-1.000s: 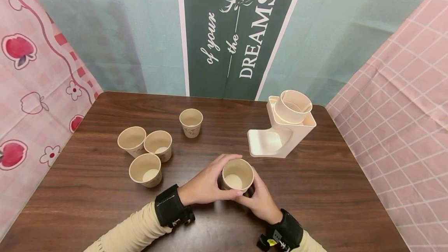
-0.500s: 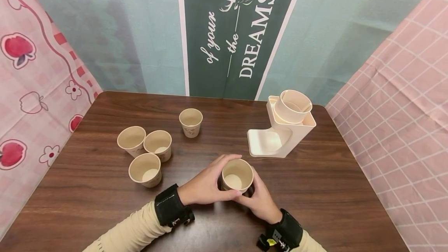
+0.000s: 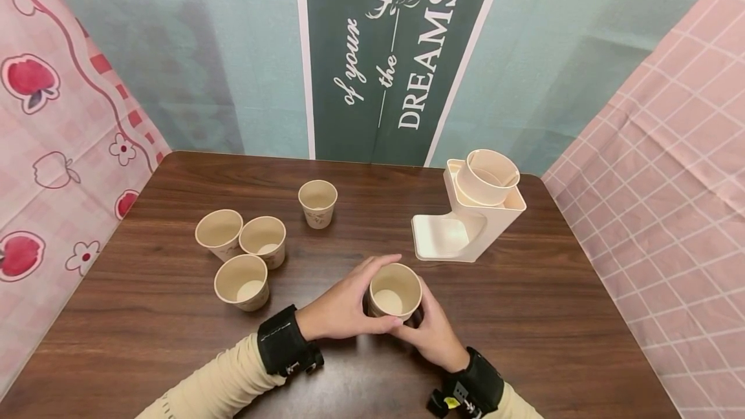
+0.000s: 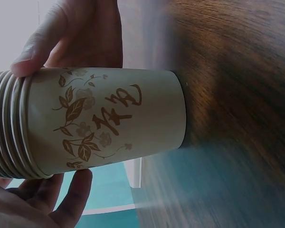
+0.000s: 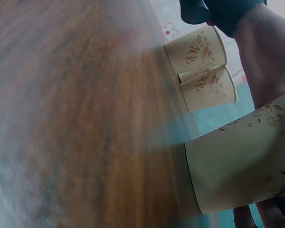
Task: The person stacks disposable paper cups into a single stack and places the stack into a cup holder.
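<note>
A stack of paper cups stands upright on the table in front of me, between my two hands. The left wrist view shows several nested rims on the stack, with brown leaves and writing printed on the lowest cup. My left hand curls round its left side, thumb at the front and fingers behind. From the right, my right hand grips the same stack, its thumb meeting the left thumb at the front. Most of the right fingers are hidden behind the cups. In the right wrist view the stack's base meets the tabletop.
To the left, three paper cups stand close together: a rear one, a middle one and a front one. Another cup stands farther back. A cream-coloured stand with a round holder on top is at the back right.
</note>
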The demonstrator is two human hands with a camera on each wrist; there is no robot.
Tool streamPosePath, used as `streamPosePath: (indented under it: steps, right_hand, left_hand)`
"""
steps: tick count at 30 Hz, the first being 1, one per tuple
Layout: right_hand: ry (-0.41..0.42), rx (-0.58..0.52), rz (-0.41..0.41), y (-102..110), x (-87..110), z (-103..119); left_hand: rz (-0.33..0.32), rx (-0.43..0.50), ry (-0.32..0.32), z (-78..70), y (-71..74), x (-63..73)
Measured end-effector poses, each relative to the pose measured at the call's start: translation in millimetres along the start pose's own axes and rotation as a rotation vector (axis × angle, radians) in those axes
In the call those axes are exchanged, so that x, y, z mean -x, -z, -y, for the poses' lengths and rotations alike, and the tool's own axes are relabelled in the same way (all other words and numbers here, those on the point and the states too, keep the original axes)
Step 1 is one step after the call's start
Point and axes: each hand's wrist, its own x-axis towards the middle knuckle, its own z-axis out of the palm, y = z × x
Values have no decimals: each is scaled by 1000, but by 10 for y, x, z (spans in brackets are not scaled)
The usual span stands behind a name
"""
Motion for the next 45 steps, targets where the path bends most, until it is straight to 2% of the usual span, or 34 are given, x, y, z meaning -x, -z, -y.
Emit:
streamPosePath:
  steps: [8, 13, 21, 28, 35, 45]
  right_hand:
    - [6, -23, -7, -10, -8, 15]
    - [4, -49, -8, -21, -23, 25]
    - [-5, -45, -8, -33, -13, 28]
    - [0, -22, -24, -36, -14, 20]
    - [-1, -44, -23, -45, -8, 22]
    - [6, -41, -28, -36, -9, 5]
  left_hand:
    - [-7, 29, 28, -7, 39, 26]
    - [-17, 4, 30, -5, 82, 52]
    - [-59, -1, -9, 7, 132, 111]
    - [-102, -6, -3, 13, 197, 213]
    - [-173, -19, -45, 41, 288, 344]
    - [-246, -81, -24, 25, 426, 520]
